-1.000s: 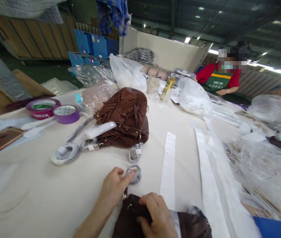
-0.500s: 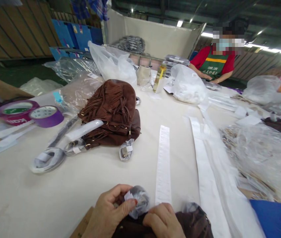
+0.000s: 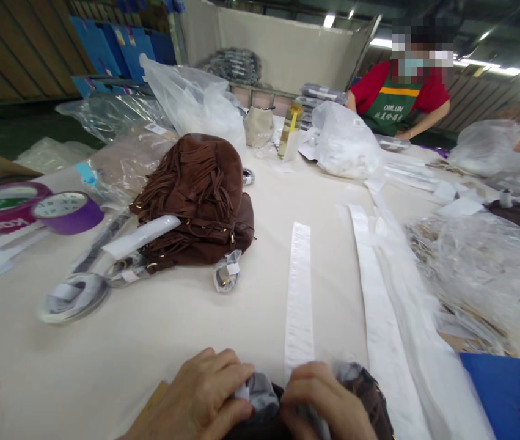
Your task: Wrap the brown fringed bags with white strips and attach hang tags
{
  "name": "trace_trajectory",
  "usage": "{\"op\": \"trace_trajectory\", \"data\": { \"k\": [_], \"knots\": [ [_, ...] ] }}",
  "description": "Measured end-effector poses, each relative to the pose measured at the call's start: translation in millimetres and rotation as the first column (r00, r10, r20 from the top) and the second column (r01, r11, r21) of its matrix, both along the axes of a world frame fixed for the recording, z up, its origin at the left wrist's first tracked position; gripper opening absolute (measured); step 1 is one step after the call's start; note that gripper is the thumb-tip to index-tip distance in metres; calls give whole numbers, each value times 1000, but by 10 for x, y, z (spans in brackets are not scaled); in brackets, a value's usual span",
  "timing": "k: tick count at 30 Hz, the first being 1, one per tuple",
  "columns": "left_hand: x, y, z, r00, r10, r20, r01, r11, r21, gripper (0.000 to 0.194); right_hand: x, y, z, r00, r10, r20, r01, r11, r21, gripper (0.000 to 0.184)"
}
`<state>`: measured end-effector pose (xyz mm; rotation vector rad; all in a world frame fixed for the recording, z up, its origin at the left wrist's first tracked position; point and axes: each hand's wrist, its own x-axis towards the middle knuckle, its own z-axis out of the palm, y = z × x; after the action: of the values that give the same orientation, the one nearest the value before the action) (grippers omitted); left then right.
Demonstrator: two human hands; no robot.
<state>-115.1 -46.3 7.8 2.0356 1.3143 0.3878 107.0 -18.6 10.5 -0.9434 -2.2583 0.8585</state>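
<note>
At the bottom of the head view, my left hand [image 3: 209, 388] is closed on a plastic-wrapped bundle [image 3: 262, 394] with a white label. The bundle lies at a dark brown bag [image 3: 372, 397], mostly below the picture's edge. My right hand [image 3: 324, 400] has its fingers curled at that bag, just right of the bundle; what its fingertips grip is hidden. A white strip [image 3: 299, 293] stretches away from my right hand across the table. Further off lies a brown fringed bag [image 3: 200, 195] with a plastic-wrapped fitting [image 3: 227, 272] beside it.
Purple tape rolls [image 3: 68, 212] and a wrapped coiled strap [image 3: 74, 296] lie to the left. Long white strips [image 3: 392, 330], a plastic heap [image 3: 484, 269] and a blue item [image 3: 507, 391] fill the right. Beyond the table stands a person in a green apron [image 3: 390, 107].
My left hand has turned over the bundle and pushed it down to the brown bag. My right hand has shifted slightly right. The whole view has tilted a little.
</note>
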Motion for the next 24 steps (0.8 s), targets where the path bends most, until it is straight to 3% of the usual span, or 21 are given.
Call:
{"op": "trace_trajectory", "data": {
  "k": [3,5,7,9,10,13,16,20,24],
  "knots": [
    [4,18,33,1000,3,18,-2,999,-49,17,11,234,123,990,-75,123,109,947,-302,14],
    [4,8,32,999,41,33,-38,995,-91,18,-62,390,130,975,69,213,54,849,-525,18],
    [-1,-16,6,995,85,59,-78,991,-110,18,-170,515,97,934,286,216,-45,691,-722,26],
    [-13,-39,-28,992,88,95,-81,994,-77,15,-280,601,65,879,428,210,-92,585,-806,33],
    [-21,-45,-42,991,72,115,-67,997,-49,14,-329,629,58,851,472,232,-99,577,-811,32],
    [-41,-34,-52,990,23,138,-24,1000,9,11,-422,655,64,778,534,331,-136,657,-741,24],
    [-44,9,-40,991,-16,131,15,1000,9,11,-426,612,47,805,492,333,-154,713,-684,26],
    [-26,68,-20,989,-89,119,88,996,8,13,-363,509,-50,894,369,253,-92,706,-703,32],
    [-29,62,90,985,-169,24,166,981,100,17,-334,462,-100,933,287,215,-30,660,-751,33]
  ]
}}
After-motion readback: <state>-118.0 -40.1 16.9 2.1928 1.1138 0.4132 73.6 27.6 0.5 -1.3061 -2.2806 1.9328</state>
